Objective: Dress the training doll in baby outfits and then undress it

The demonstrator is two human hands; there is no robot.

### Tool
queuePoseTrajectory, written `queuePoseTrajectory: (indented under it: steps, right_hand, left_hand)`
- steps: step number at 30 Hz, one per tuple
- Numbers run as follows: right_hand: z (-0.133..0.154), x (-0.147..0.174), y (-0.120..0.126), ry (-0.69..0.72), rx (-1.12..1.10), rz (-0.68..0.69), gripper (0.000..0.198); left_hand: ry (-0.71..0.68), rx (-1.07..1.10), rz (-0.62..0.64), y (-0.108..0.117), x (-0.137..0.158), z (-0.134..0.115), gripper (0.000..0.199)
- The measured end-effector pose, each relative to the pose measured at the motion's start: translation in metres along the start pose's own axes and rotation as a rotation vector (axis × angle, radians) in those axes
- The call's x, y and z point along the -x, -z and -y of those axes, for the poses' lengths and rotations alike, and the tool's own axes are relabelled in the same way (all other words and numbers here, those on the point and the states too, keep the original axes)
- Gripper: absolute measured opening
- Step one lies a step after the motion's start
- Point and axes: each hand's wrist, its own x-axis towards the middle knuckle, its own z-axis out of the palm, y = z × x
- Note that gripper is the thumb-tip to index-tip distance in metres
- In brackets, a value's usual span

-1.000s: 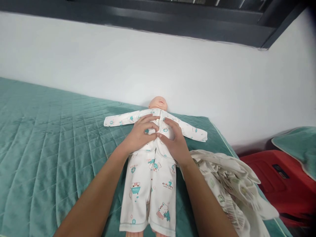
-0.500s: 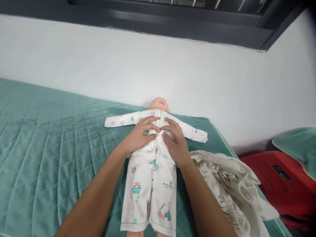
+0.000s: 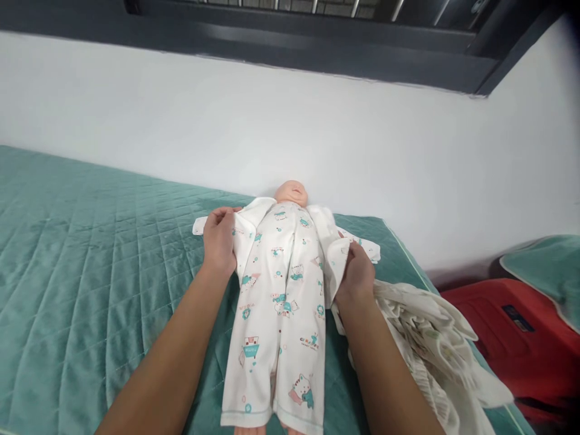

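A baby doll (image 3: 291,192) lies on its back, its head by the wall and its feet toward me. High-waisted white printed pants (image 3: 277,326) cover it from chest to shins. Over its arms is a white baby shirt (image 3: 334,260) with the front spread apart, its sleeves stretched out to both sides. My left hand (image 3: 220,238) pinches the left front panel and holds it out sideways. On the other side, my right hand (image 3: 356,272) grips the right front panel, fingers closed on the cloth.
Crumpled cream clothes (image 3: 421,338) lie right of the doll, by the edge of the green quilted bed cover (image 3: 113,272). Beyond that edge stands a red case (image 3: 512,326) with green cloth (image 3: 548,266) beside it. A white wall (image 3: 272,121) rises behind the head.
Both hands have moved apart from the shirt's middle. The shirt front has opened to the two sides, and the upper part of the pants now shows.
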Motion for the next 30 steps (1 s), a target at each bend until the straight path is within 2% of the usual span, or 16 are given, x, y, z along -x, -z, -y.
queuePoseTrajectory:
  steps: [2, 5, 7, 10, 14, 16, 19, 22, 26, 30]
  right_hand:
    - [-0.003, -0.005, 0.003, -0.122, -0.026, -0.001, 0.028]
    - [-0.008, -0.008, 0.003, -0.189, 0.006, -0.003, 0.025]
    - [-0.011, -0.003, 0.002, -0.148, 0.082, -0.028, 0.025]
    - [-0.017, 0.015, 0.005, -0.055, 0.176, -0.089, 0.031]
    - [-0.025, 0.049, 0.020, 0.071, 0.418, -0.076, 0.047]
    - [-0.024, 0.060, 0.032, 0.116, 0.569, -0.071, 0.052]
    - [-0.019, 0.062, 0.052, 0.168, 0.656, -0.067, 0.052]
    - [-0.014, 0.056, 0.071, 0.158, 0.613, -0.021, 0.049]
    - [-0.003, 0.052, 0.076, 0.145, 0.509, 0.035, 0.042]
    - [0.020, 0.036, 0.053, 0.266, 0.545, -0.032, 0.046]
  left_hand:
    - [0.103, -0.091, -0.050, 0.002, -0.003, 0.002, 0.018]
    - [0.165, -0.310, 0.037, 0.002, -0.003, 0.008, 0.028]
    - [0.089, -0.459, 0.067, 0.004, -0.001, 0.014, 0.030]
    - [-0.057, -0.602, 0.040, 0.013, -0.004, 0.021, 0.028]
    - [-0.173, -0.654, -0.009, 0.036, -0.014, 0.020, 0.033]
    - [-0.287, -0.762, -0.028, 0.052, -0.020, 0.018, 0.033]
    - [-0.411, -0.927, -0.011, 0.074, -0.026, 0.016, 0.032]
    - [-0.466, -1.046, 0.033, 0.088, -0.027, 0.016, 0.031]
    - [-0.546, -1.234, 0.100, 0.085, -0.019, 0.013, 0.029]
    - [-0.667, -1.429, 0.241, 0.064, -0.014, 0.008, 0.028]
